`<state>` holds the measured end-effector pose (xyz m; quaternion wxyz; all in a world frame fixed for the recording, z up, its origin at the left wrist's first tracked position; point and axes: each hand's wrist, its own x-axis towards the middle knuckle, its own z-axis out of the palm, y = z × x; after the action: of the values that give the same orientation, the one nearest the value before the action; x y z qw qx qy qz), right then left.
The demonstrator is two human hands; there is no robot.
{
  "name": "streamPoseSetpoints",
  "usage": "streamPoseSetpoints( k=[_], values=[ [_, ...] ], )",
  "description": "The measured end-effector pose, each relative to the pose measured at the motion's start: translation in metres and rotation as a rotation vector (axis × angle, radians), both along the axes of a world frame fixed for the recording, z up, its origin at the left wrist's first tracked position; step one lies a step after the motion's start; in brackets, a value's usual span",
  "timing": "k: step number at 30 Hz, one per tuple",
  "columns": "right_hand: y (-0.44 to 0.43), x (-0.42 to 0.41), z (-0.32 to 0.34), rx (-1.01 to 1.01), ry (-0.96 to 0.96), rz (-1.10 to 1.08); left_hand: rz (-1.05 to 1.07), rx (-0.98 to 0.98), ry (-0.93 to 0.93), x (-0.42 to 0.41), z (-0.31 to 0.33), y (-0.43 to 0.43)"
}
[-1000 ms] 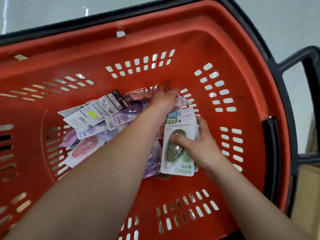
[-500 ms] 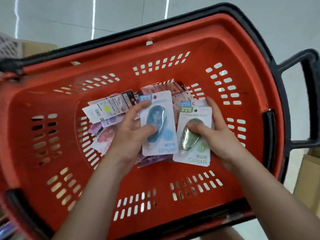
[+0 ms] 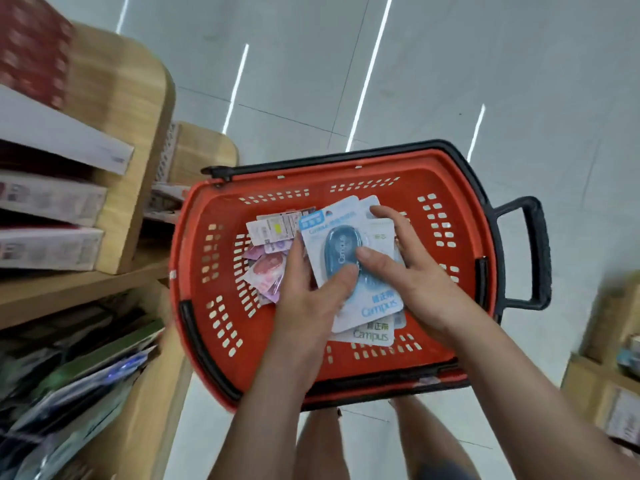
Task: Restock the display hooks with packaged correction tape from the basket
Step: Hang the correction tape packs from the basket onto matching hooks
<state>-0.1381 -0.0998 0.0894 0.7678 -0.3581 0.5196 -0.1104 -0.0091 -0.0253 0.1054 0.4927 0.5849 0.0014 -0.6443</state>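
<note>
Head view: left hand [image 3: 310,296] and right hand [image 3: 415,285] each have their grip clamped on a small stack of packs [image 3: 337,237], thumbs on the top blister, above the basket [image 3: 374,370]. The packs look like light, stiff card with slick plastic, probably best pinched by the card edges.

Red basket [image 3: 388,367], blue correction tape [image 3: 341,251]

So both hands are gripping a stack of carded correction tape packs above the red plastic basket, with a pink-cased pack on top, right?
Not quite. The head view shows that the pack on top is the blue-cased Campus correction tape pack, not a pink-cased one. The rest holds: the left hand and the right hand both grip the stack above the red plastic basket.
</note>
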Motion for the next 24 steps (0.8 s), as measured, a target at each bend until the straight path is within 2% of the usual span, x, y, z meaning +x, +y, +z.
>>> streamPoseSetpoints(
  k=[5,11,14,18,21,24],
  values=[
    [0.007,0.017,0.092,-0.070,-0.017,0.114,0.152,0.011,0.008,-0.004,0.093,0.011],
    [0.022,0.006,0.212,-0.125,-0.130,0.378,0.473,0.040,-0.132,-0.030,0.218,0.043],
    [0.031,-0.001,0.265,-0.269,-0.167,0.588,0.582,0.023,-0.141,-0.045,0.274,0.061],
    [0.051,0.006,0.331,-0.400,-0.267,0.742,0.713,-0.056,-0.073,-0.052,0.338,0.096],
    [0.083,0.016,0.376,-0.346,-0.398,0.766,0.794,-0.123,-0.145,-0.054,0.382,0.131],
    [0.122,0.029,0.408,-0.185,-0.481,0.782,0.899,-0.093,-0.352,-0.055,0.418,0.172]
  ],
)
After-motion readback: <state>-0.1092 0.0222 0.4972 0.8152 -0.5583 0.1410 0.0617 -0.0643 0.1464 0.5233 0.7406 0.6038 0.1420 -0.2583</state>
